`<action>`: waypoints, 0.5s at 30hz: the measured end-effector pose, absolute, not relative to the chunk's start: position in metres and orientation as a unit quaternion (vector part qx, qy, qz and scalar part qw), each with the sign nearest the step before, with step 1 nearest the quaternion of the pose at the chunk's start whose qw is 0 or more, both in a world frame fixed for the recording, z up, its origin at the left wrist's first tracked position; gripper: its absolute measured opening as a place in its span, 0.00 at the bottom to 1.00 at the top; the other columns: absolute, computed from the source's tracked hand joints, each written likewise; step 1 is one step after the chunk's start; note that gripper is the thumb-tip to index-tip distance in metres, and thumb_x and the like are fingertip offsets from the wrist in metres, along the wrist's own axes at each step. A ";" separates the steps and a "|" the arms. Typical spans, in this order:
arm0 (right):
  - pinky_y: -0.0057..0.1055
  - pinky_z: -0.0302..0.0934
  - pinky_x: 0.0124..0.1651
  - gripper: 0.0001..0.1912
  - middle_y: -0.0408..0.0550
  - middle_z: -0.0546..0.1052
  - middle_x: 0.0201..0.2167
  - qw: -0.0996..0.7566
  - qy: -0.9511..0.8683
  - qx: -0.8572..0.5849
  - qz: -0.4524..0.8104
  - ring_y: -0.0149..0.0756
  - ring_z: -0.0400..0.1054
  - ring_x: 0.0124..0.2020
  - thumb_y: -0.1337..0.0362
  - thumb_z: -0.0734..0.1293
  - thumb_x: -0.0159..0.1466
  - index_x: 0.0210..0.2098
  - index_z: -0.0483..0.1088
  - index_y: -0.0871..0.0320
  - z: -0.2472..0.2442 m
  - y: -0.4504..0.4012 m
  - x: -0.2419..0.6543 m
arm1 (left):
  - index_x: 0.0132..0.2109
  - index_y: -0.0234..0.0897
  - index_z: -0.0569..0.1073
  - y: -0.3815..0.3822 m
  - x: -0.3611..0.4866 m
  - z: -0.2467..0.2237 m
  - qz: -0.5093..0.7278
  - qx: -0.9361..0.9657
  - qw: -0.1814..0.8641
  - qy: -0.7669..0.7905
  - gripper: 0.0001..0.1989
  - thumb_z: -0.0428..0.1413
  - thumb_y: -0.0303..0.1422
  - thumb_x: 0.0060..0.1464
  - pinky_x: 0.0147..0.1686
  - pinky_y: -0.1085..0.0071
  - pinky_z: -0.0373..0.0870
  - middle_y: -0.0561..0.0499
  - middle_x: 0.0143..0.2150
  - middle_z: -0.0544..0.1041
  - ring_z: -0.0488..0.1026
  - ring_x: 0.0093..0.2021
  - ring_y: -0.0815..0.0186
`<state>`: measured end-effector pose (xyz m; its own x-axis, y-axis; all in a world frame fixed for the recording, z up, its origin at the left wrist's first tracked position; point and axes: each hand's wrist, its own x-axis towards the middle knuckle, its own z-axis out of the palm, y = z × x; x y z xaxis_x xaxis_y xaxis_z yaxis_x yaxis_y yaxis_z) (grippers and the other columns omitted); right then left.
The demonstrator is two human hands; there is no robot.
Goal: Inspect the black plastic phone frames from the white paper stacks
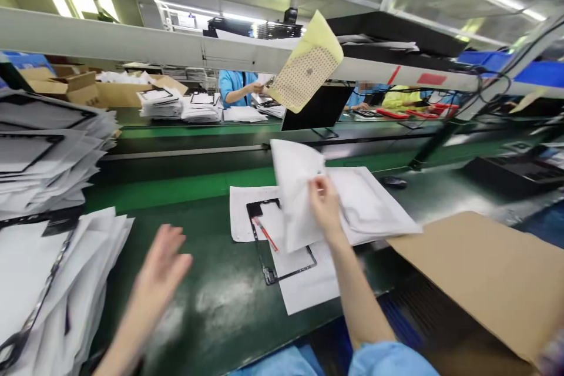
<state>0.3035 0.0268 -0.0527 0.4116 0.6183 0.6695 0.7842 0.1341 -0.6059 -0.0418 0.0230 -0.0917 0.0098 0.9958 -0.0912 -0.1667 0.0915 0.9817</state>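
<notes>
My right hand (pixel 324 202) pinches a white sheet (pixel 297 197), raised over the bench and slightly curled. Under and left of that sheet, a thin black rectangular frame (pixel 293 272) lies on white papers (pixel 304 294), with a red pen (pixel 265 234) across it. White sheets (pixel 374 202) are stacked just right of my right hand. My left hand (pixel 163 261), blurred, hovers over the green bench with fingers apart and nothing in it. To its left stands a pile of white sheets with black frames (pixel 88 270).
Another tall stack of sheets and frames (pixel 39 153) rises at the far left. A cardboard piece (pixel 484 276) lies at the right, near a black mouse (pixel 393 182). A yellow card (pixel 308 64) hangs from the rail. People in blue work across the bench.
</notes>
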 end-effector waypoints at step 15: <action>0.25 0.53 0.20 0.16 0.37 0.64 0.17 0.537 -0.552 -0.508 0.386 0.28 0.57 0.17 0.49 0.64 0.64 0.37 0.67 0.57 -0.076 0.004 0.209 | 0.38 0.32 0.76 0.023 -0.016 -0.086 0.467 0.390 0.611 0.507 0.24 0.69 0.44 0.38 0.31 0.70 0.77 0.43 0.37 0.82 0.80 0.36 0.55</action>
<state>0.2095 0.0039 -0.0756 0.0922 0.9753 0.2007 0.1472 0.1860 -0.9715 -0.0156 0.0229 -0.0856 0.0503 0.9655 -0.2554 -0.1757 0.2603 0.9494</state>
